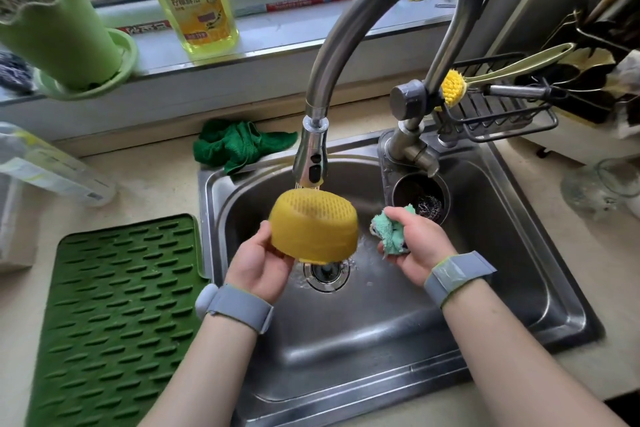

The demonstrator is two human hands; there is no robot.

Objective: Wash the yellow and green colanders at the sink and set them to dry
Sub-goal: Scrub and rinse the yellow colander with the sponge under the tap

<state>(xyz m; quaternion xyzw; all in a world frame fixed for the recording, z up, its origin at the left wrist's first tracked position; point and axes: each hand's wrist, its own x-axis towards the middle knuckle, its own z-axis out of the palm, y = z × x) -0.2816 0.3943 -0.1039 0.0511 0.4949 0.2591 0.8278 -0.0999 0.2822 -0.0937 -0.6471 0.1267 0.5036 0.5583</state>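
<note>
Yellow colander point(313, 225): inverted under the faucet head point(310, 158), above the sink point(519, 253) drain; perforated, glossy plastic dome.
Left hand point(259, 263): grip closed on its near rim.
Right hand point(415, 243): grip closed around a nubby teal cloth point(389, 232).
Risk: wet plastic could slip from that rim hold (spray may also splash the table).
Drying mat point(117, 315): ridged green, near left.

A single head-worn camera looks steeply down, close over the sink point(519, 253) and counter point(166, 184).
</note>
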